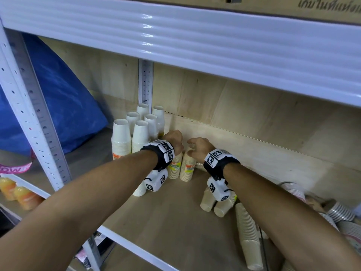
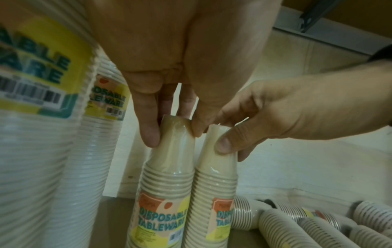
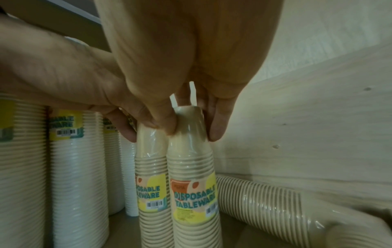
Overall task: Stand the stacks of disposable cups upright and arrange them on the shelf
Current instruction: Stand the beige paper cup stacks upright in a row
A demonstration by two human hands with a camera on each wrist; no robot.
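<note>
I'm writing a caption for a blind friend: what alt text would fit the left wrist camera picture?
Two hands each pinch the top of an upright beige cup stack: the left hand on the left stack, the right hand on the right stack. Taller white stacks stand to the left; more stacks lie on their sides at lower right.

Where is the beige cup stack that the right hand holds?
The beige stack stands upright mid-shelf in the head view, gripped by the right hand, beside the left hand's stack.
</note>
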